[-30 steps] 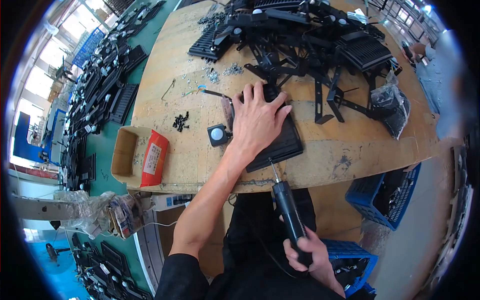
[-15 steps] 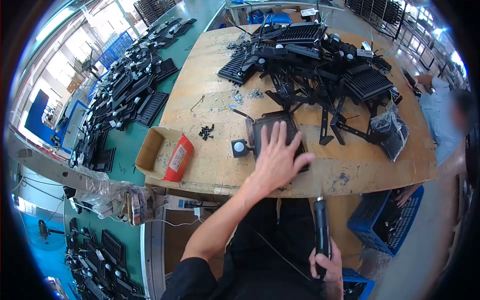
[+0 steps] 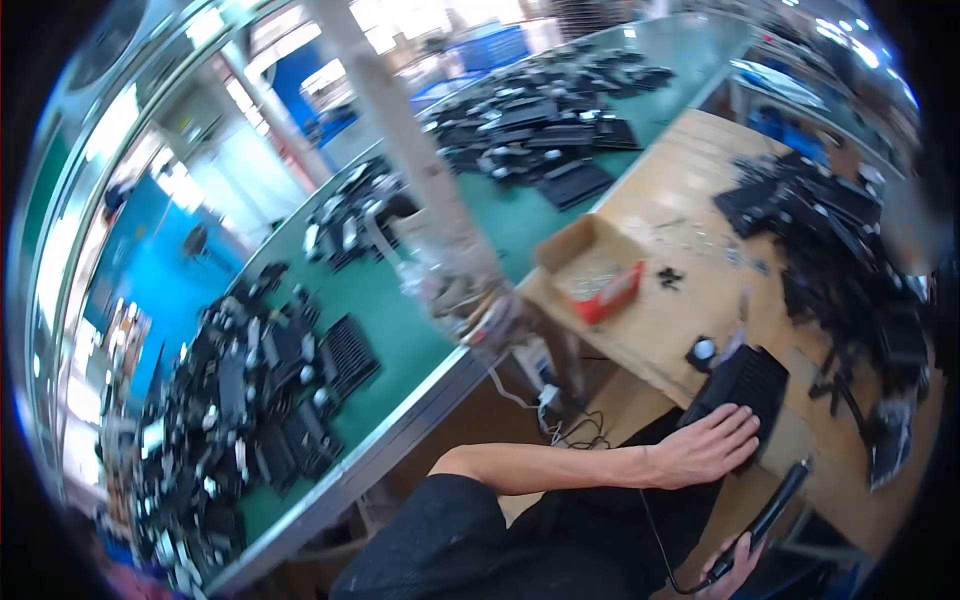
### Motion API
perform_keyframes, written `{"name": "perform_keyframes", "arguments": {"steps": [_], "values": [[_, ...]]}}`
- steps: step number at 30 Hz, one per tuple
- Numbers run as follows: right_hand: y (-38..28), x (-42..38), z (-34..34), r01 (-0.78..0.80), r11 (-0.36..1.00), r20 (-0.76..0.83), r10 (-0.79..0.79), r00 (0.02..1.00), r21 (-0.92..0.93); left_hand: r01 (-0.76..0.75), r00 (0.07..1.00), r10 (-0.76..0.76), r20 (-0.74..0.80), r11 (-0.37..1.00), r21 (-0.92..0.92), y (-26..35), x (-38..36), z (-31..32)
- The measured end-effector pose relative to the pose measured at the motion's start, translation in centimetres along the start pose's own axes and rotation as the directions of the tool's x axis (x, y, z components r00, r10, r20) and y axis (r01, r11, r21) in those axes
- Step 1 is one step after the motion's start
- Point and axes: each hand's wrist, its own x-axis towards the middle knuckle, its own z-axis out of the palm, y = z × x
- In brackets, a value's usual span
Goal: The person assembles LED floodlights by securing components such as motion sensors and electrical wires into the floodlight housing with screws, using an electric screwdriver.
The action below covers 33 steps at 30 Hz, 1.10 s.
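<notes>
My left hand (image 3: 706,447) lies palm down, fingers out, on the black finned lamp (image 3: 757,385) at the near edge of the wooden table (image 3: 650,345). A small black sensor with a white dome (image 3: 703,350) sits beside the lamp. My right hand (image 3: 738,567) is wrapped round a black electric screwdriver (image 3: 768,515), its tip pointing up and to the right, apart from the lamp. A cable runs from the tool's lower end.
A cardboard box (image 3: 592,262) and black screws (image 3: 670,277) lie on the wooden table. Black parts (image 3: 840,230) are heaped at the right. A wrapped post (image 3: 420,150) stands before the green bench (image 3: 420,310), which carries many lamps.
The view has swung left, so the table and my hands appear further right. The lamp now shows its finned side, and my left hand rests on its near part.
</notes>
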Motion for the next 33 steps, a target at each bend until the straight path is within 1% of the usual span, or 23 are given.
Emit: {"name": "perform_keyframes", "arguments": {"steps": [1,2,3,4,6,8,9,10,11,12,13,14,16,18,20,22,24,26,28,30,31,32,33], "values": [[0.3,0.4,-0.2,0.009,0.999,0.031,-0.008,0.999,-0.035,0.037,0.998,-0.041,-0.049,0.995,-0.095,-0.2,-0.5,-1.6],[0.8,0.5,-0.7,0.022,0.998,0.049,-0.019,0.999,-0.062,0.063,0.996,-0.068,-0.056,0.995,-0.077,-0.1,-0.9,-3.3],[0.7,0.5,-0.5,0.022,0.997,0.077,-0.017,0.997,-0.073,0.136,0.978,-0.167,-0.123,0.964,-0.228,0.0,-1.4,-5.8],[0.6,0.8,0.1,0.056,0.996,0.103,-0.048,0.994,-0.074,0.184,0.947,-0.265,-0.181,0.911,-0.370,0.1,-2.1,-8.6],[0.4,1.3,0.9,0.091,0.993,0.165,-0.077,0.983,-0.074,0.364,0.846,-0.517,-0.131,0.740,-0.566,1.5,-5.0,-15.2],[0.8,2.0,0.9,0.139,0.978,0.199,-0.107,0.974,-0.154,0.408,0.762,-0.626,-0.164,0.662,-0.629,2.9,-8.4,-22.8],[2.0,3.1,0.4,0.397,0.892,0.290,-0.329,0.899,-0.217,0.559,0.673,-0.738,-0.041,0.545,-0.624,3.9,-9.9,-27.5],[1.6,3.5,1.1,0.402,0.892,0.314,-0.328,0.891,-0.208,0.687,0.559,-0.825,0.081,0.406,-0.603,5.2,-11.5,-31.2],[0.8,3.5,1.9,0.270,0.940,0.257,-0.214,0.942,-0.208,0.664,0.464,-0.868,-0.176,0.472,-0.580,6.0,-13.7,-32.5],[0.3,3.5,2.6,0.132,0.970,0.196,-0.092,0.976,-0.204,0.690,0.352,-0.824,-0.444,0.549,-0.472,6.8,-15.7,-34.0],[0.4,3.6,3.2,0.180,0.965,0.178,-0.146,0.973,-0.190,0.751,0.236,-0.761,-0.604,0.537,-0.383,6.9,-17.1,-35.9],[-0.1,3.5,3.9,0.184,0.964,0.191,-0.147,0.970,-0.190,0.838,0.130,-0.699,-0.703,0.456,-0.298,6.9,-18.0,-38.1],[-1.4,3.1,5.4,0.160,0.967,0.162,-0.128,0.978,-0.200,0.964,0.203,-0.520,-0.830,0.255,0.076,4.6,-22.0,-41.9],[-2.2,2.7,7.5,0.160,0.964,0.162,-0.127,0.979,-0.214,0.967,0.230,-0.503,-0.833,0.019,0.256,0.4,-25.6,-46.2],[-2.9,2.2,8.3,0.163,0.956,0.146,-0.130,0.981,-0.243,0.853,0.396,-0.496,-0.773,-0.112,0.509,-4.9,-32.9,-50.1],[-1.7,4.2,6.7,0.143,0.957,0.166,-0.103,0.981,-0.253,0.769,0.437,-0.539,-0.720,-0.191,0.610,-8.7,-40.6,-52.2],[-1.8,3.9,7.2,0.191,0.958,0.260,-0.132,0.956,-0.214,0.705,0.419,-0.581,-0.698,-0.276,0.653,-10.5,-48.2,-52.9],[-2.0,3.5,7.5,0.184,0.951,0.182,-0.141,0.973,-0.249,0.662,0.419,-0.578,-0.700,-0.334,0.671,-11.6,-55.1,-52.7],[-1.3,4.7,6.8,0.128,0.940,0.136,-0.089,0.987,-0.316,0.626,0.270,-0.624,-0.733,-0.465,0.626,-11.1,-58.9,-52.3],[-2.1,4.6,8.2,0.138,0.937,0.139,-0.097,0.986,-0.321,0.558,0.239,-0.636,-0.734,-0.529,0.640,-10.3,-63.1,-52.0],[-2.4,4.7,8.8,0.140,0.936,0.142,-0.098,0.985,-0.322,0.558,0.161,-0.623,-0.765,-0.582,0.591,-10.0,-63.9,-52.2],[-2.5,5.1,9.2,0.139,0.934,0.139,-0.097,0.985,-0.330,0.568,0.035,-0.615,-0.788,-0.636,0.522,-9.8,-64.6,-52.5],[-2.6,5.5,9.5,0.124,0.934,0.114,-0.090,0.989,-0.335,0.550,-0.125,-0.588,-0.799,-0.711,0.437,-9.8,-63.9,-53.0]]}}
